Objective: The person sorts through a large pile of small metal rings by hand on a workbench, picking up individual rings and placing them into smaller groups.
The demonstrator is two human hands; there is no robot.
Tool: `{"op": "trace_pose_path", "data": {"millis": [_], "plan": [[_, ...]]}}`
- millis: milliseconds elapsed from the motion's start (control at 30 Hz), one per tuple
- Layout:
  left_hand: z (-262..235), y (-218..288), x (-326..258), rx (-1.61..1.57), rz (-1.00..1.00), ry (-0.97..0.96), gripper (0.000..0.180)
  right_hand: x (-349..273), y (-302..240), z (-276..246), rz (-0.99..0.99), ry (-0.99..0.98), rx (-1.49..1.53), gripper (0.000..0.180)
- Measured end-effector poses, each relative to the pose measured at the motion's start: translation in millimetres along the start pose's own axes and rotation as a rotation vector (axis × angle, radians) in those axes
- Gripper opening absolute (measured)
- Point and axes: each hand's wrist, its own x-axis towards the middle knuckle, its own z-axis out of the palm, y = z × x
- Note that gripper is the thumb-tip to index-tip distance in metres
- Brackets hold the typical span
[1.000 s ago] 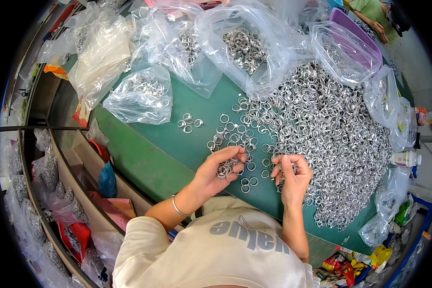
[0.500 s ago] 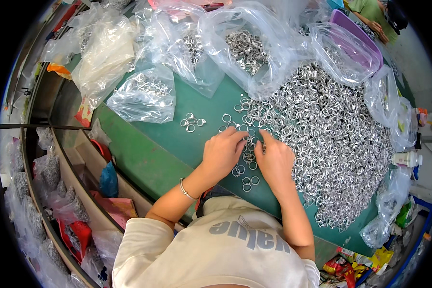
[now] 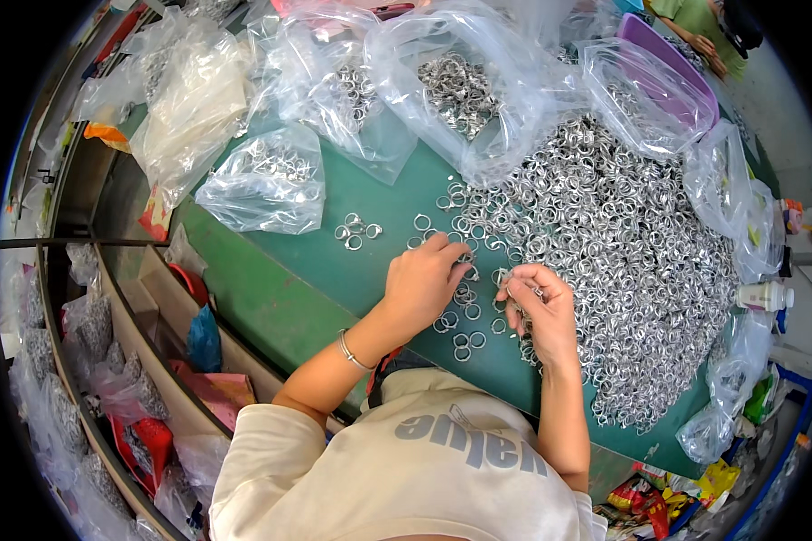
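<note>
Gripping a few silver rings (image 3: 538, 291) between thumb and curled fingers of the right hand (image 3: 549, 313), at the left edge of the big heap (image 3: 636, 257) on the green table (image 3: 325, 270). Bending the left hand (image 3: 420, 281), back upward, over the loose rings (image 3: 464, 296) just beside, fingertips drawn in, though hard to tell from above whether closed on any. Facing clear plastic bags (image 3: 514, 90) of rings along the far side, with a small cluster of rings (image 3: 354, 236) lying apart to the left.

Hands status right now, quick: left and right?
Left hand: fingers curled down over silver-coloured round metal rings; grip hidden, can't tell.
Right hand: closed, holding similar rings at thumb and fingers.
</note>
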Motion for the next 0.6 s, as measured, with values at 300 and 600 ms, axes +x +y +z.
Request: {"op": "trace_pose_path", "data": {"millis": [300,600], "plan": [[6,-2,8,0.023,-0.061,-0.052,0.011,1,13,-5,-0.070,-0.239,0.584,0.014],[-14,-13,8,-0.627,-0.222,-0.125,0.009,1,27,-3,0.023,-0.187,0.631,0.016]]}}
